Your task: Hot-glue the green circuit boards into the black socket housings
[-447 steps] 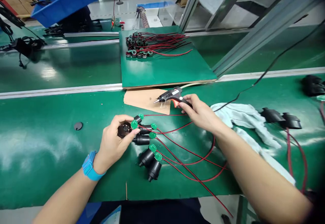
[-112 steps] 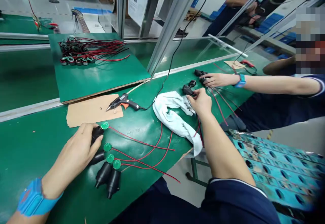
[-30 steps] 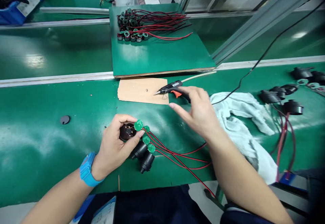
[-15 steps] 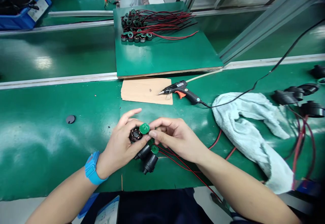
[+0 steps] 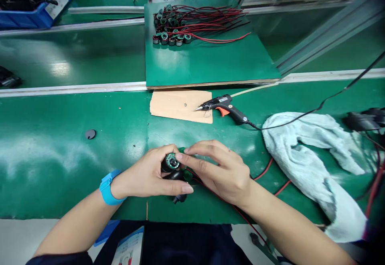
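"What's the biggest thing here?"

"The green bench (image 5: 117,114). A raised board (image 5: 210,66) stands at its far side, and a pale towel (image 5: 319,181) lies crumpled to the right."

"And the hands?"

"Both near the middle. The left hand (image 5: 148,172) has its grip clamped on a black housing (image 5: 166,165). The right hand (image 5: 224,172) is just to the right, thumb and finger close together at the rim. Its fingertips hide whatever is between them, so I can't tell whether that grip holds anything."

"Farther off?"

"A piece of cardboard (image 5: 171,104), with the nozzle of a glue gun (image 5: 224,106) over it."

"How would the housing handle?"

"Light and stiff, I'd judge, with smooth walls that may slip. Hold it by the outer wall and mind the red leads (image 5: 264,169) running right; a snag there could tug. The green ring (image 5: 172,160) in its mouth looks like the fragile part, so keep pressure off it."

"Where does it lie in the grip?"

"In the crook between left thumb and forefinger, mouth facing up, the ring just left of the right fingertips."
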### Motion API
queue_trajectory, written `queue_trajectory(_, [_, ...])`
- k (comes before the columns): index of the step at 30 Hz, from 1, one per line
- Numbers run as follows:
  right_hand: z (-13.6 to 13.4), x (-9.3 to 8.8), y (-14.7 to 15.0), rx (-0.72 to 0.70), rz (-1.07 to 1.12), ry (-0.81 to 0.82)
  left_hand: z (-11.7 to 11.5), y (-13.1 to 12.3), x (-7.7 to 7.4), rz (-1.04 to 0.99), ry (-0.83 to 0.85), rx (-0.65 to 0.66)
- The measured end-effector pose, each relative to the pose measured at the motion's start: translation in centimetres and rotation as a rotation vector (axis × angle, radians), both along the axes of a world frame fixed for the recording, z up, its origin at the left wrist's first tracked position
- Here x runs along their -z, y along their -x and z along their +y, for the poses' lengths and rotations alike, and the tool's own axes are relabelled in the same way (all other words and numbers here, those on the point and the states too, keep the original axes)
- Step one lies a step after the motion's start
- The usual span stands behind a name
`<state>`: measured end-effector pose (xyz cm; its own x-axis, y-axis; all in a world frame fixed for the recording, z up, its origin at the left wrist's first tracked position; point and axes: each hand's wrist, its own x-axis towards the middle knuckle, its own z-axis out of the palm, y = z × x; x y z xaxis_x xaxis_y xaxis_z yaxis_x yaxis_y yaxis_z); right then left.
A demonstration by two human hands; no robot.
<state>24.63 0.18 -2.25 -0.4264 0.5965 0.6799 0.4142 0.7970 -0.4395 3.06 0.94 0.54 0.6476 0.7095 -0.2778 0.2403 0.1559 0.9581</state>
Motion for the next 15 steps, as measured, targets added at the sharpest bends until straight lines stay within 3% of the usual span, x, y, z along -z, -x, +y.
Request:
queue_trajectory(8, [-0.7, -1.1, 0.2, 0.04, -0.171, -0.233, -0.1, 0.1, -0.3, 0.059, -0.2, 0.0])
queue_trajectory(11, [-0.8, -1.3, 0.4, 0.02, -0.138, -0.144, -0.2, -0.1, -0.2, 0.075, -0.232, -0.029])
queue_trajectory(15, [-0.9, -1.6, 0.7, 0.043, 0.022, 0.126, -0.3, -0.4, -0.1, 0.1, -0.306, -0.096])
